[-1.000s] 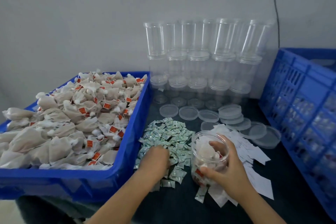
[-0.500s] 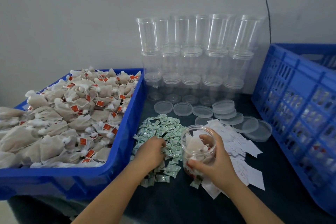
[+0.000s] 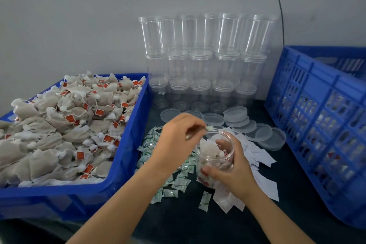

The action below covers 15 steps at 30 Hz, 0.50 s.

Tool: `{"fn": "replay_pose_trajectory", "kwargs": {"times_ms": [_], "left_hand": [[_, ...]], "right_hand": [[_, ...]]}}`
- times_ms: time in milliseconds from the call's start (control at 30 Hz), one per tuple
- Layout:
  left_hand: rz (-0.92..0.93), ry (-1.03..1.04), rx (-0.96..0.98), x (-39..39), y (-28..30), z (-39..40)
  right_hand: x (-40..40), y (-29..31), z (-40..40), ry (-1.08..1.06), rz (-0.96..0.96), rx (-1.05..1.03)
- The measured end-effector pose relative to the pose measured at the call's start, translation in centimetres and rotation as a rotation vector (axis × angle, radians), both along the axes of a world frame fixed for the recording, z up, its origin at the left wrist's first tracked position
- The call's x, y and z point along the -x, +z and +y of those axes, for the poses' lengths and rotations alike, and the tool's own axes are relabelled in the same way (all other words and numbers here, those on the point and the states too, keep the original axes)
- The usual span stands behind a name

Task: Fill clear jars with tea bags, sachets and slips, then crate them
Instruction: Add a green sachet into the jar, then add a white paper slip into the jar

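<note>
The step looks like adding a sachet (image 3: 209,128): the left hand (image 3: 179,134) pinches it just over the jar (image 3: 215,156), which the right hand (image 3: 230,170) grips. Next, release it inside.

I can't make out what my left hand (image 3: 176,140) pinches over the jar (image 3: 214,156); it's blurred, just a pale scrap. My right hand (image 3: 229,168) covers the jar's near side & base. Left bin (image 3: 111,186) is cut off at the frame's left edge, right crate (image 3: 309,77) at the right edge. Stuff behind the crate's slots is too murky to ID. The slips (image 3: 263,156) are too small to read.
</note>
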<state>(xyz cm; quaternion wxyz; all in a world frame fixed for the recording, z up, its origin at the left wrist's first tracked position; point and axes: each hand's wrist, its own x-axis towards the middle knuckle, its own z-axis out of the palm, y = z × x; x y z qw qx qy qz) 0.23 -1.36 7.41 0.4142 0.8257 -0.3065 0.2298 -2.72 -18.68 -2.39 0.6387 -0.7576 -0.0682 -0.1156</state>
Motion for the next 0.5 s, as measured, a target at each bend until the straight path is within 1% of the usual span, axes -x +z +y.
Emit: {"fn": "replay_pose_trajectory", "kwargs": {"times_ms": [67, 133, 400, 500], "left_hand": [[-0.014, -0.120, -0.132, 0.6, 0.2, -1.3], [0.005, -0.137, -0.221, 0.8, -0.2, -2.2], [0.062, -0.139, -0.329, 0.8, -0.3, -3.2], [0.039, -0.149, -0.332, 0.8, -0.2, -3.7]], "right_hand": [[0.1, 0.1, -0.1, 0.009, -0.011, -0.018], [0.3, 0.1, -0.2, 0.007, -0.027, -0.014], [0.8, 0.2, -1.3, 0.010, -0.051, -0.018], [0.8, 0.1, -1.8, -0.010, -0.058, -0.006]]}}
